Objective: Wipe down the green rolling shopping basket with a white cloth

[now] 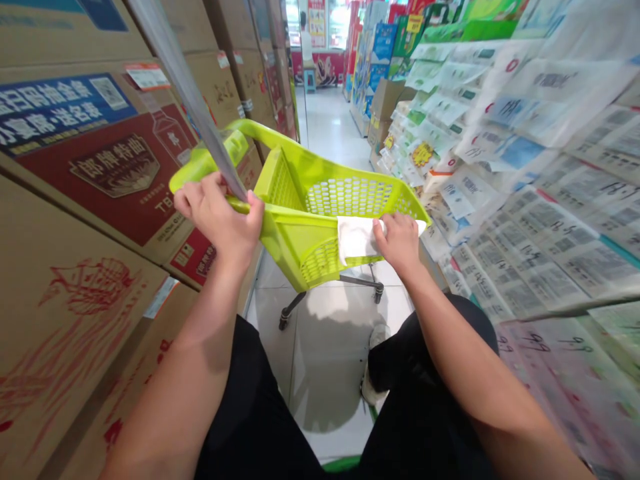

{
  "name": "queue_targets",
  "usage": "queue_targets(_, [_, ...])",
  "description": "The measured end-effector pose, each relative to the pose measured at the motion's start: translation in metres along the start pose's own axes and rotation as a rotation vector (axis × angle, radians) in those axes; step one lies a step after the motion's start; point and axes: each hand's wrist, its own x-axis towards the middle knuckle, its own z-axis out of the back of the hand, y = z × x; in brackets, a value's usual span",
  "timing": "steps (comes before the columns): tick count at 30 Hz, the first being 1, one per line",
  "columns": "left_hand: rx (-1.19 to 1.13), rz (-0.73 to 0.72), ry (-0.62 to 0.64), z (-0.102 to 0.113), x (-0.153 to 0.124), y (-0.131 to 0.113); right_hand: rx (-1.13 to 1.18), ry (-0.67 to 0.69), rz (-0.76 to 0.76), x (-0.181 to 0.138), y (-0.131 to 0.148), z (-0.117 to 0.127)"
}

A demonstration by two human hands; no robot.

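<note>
- Cart of smooth lime-green plastic at the centre of the frame, with rounded rim, slanting walls and honeycomb-like rows of small holes.
- Left hand, left of centre, curled over the cart's rim near its rounded handle end, thumb upright against the edge.
- Right hand, right of centre, bent over the same rim, pinching white cloth against the plastic.
- White cloth soft-looking and matte, draped over the rim, lower edge loose on the outer wall.
- Pole, straight, grey and smooth, slanting from upper left down to the left hand; cannot tell whether gripped.
- Dark slender legs under the basket, ending in small casters on glossy pale floor tiles.
- Flat-faced cardboard cartons stacked along the left, printed in red and blue.
- Shiny, plastic-wrapped packs at right, blurred, piled in rows, handwritten prices on some.
- Blue stool, upper centre, far back.
</note>
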Motion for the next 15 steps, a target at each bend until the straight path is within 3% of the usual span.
queue_targets(4, [0.058,-0.021,-0.043,-0.001,-0.01,-0.006,0.078,-0.079,0.023,0.005,0.02,0.001])
queue_targets(8, [0.066,-0.007,-0.051,-0.004,-0.02,-0.021,0.125,0.005,0.049,0.011,0.064,0.0])
queue_targets(12, [0.018,-0.007,-0.004,-0.006,-0.024,-0.03,0.152,0.006,0.073,0.012,0.11,0.004])
queue_targets(15, [-0.022,-0.005,0.039,-0.006,-0.02,-0.026,0.145,0.003,0.104,0.011,0.121,0.005])
